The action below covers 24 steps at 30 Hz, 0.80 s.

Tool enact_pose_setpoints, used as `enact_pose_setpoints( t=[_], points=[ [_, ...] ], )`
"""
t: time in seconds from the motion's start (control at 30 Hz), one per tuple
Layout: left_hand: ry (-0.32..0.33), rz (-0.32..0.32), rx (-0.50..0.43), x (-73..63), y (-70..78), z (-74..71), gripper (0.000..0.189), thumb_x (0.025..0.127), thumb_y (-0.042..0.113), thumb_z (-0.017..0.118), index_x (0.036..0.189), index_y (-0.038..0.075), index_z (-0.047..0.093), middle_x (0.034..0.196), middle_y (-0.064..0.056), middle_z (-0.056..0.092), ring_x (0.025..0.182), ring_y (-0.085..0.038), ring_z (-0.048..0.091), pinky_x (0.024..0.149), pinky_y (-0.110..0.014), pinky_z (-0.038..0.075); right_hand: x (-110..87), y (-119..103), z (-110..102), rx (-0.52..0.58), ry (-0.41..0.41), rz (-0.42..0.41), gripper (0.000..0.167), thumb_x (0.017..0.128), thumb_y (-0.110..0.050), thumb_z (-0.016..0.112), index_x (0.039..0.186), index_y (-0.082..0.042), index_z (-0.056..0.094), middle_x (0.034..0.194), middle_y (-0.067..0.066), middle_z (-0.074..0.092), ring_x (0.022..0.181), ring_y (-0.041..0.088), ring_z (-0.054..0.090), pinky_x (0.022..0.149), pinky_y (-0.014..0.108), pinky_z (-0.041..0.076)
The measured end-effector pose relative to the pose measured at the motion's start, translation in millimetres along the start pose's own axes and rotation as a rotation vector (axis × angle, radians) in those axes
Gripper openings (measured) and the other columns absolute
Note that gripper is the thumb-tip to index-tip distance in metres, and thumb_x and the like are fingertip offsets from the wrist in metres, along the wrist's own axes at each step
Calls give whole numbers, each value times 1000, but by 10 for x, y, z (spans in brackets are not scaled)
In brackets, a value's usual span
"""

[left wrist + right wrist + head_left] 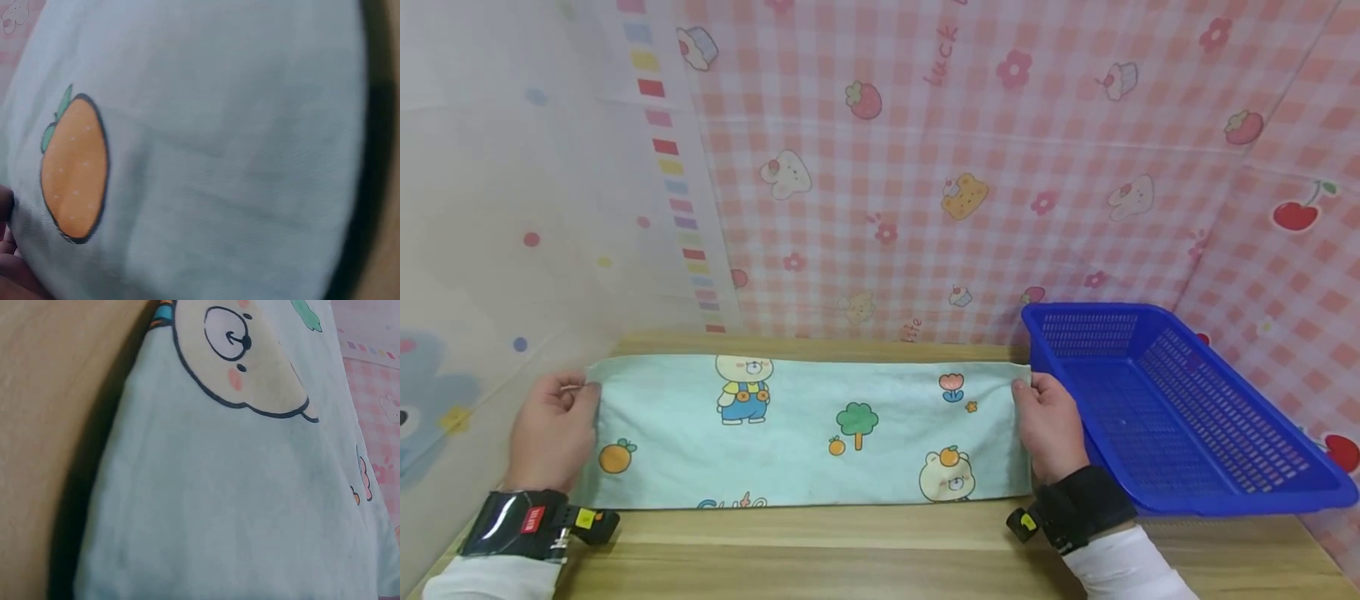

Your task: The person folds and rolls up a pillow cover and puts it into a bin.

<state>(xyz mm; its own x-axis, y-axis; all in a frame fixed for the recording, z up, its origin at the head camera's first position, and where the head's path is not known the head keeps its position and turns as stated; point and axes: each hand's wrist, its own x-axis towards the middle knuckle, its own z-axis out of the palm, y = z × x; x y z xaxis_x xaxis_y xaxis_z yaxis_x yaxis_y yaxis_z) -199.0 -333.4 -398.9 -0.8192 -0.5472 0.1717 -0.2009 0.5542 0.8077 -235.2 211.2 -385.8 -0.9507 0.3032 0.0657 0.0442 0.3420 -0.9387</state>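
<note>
In the head view, a long mint-green cloth (797,467) stretches across the wooden desk (820,554), its far side near the desk's back edge. The left hand (553,433) pinches the cloth's left end close to its far corner, near the left edge of the desk. The right hand (1051,425) pinches the opposite end, also close to the far corner. Between them the cloth is spread nearly flat, showing an orange (615,457), a bear in blue overalls (743,400), a tree (857,419), a tulip (951,383) and a bear's head (947,479). Whether its middle touches the desk, I cannot tell. Just beside the right hand, a blue basket (1165,433) stands along the desk's right edge, its far end towards the back right corner. Behind the back edge hangs a pink checked backdrop (910,142).

In the left wrist view, the cloth fills most of the picture, with the printed orange near its left side. Some fingers show at the lower left, against the cloth's edge.

In the right wrist view, the cloth runs upward beside the bare desk, a dark shadow along that edge. The bear's head is printed near the top.
</note>
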Motion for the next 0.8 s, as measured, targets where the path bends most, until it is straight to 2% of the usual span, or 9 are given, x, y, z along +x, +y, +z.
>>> enact_pose_setpoints(
  t=[0.13,0.2,0.3,0.37,0.47,0.57,0.63,0.7,0.8],
  points=[
    [-7,5,-20,17,-6,0,33,110,38,44,128,10,50,73,-4,43,54,-21,42,46,-37,35,39,11,13,9,-29,37,37,113,-23,45,137,3,56,124,22,62,107,26,54,88,34,43],
    [-9,4,-10,28,-8,15,25,110,32,45,122,11,51,79,-6,48,58,-21,44,48,-36,37,57,17,15,13,-32,61,38,113,-23,44,138,3,55,127,23,60,111,29,53,90,36,42],
    [-28,0,13,49,-14,38,22,108,23,45,118,7,56,100,-13,59,73,-22,48,55,-34,39,83,24,22,16,-32,89,39,113,-24,44,141,2,53,133,24,59,116,31,52,92,37,41],
    [-49,10,34,54,-19,48,27,107,20,43,120,4,61,120,-18,61,86,-23,49,61,-32,41,99,29,25,11,-37,105,41,113,-26,43,143,1,53,135,23,58,117,32,51,92,38,41],
    [-90,22,49,54,-31,51,37,108,22,41,129,3,64,138,-21,59,98,-27,50,67,-33,42,116,44,27,4,-55,120,42,113,-27,43,144,0,52,137,23,58,117,33,52,93,39,42],
    [-141,35,37,51,-43,48,44,110,27,39,142,5,61,152,-24,53,119,-40,55,88,-48,52,118,61,29,-10,-74,131,43,114,-28,43,145,0,52,136,23,59,116,33,54,93,39,44],
    [-177,31,19,52,-45,46,48,111,32,40,149,6,56,160,-25,46,137,-48,48,103,-63,47,121,73,33,-17,-82,132,44,113,-28,43,145,0,53,136,24,60,115,32,56,91,39,46],
    [-208,34,10,56,-39,41,52,111,35,41,153,8,51,165,-25,39,148,-53,37,110,-74,36,127,85,38,-24,-84,129,44,113,-29,44,145,0,54,135,24,62,114,32,57,89,38,47],
    [-235,50,24,65,-30,35,54,110,37,43,157,10,48,167,-25,36,148,-53,36,108,-73,37,138,102,46,-34,-82,121,43,113,-29,45,144,-1,56,134,23,62,114,32,57,90,39,47]
  ],
)
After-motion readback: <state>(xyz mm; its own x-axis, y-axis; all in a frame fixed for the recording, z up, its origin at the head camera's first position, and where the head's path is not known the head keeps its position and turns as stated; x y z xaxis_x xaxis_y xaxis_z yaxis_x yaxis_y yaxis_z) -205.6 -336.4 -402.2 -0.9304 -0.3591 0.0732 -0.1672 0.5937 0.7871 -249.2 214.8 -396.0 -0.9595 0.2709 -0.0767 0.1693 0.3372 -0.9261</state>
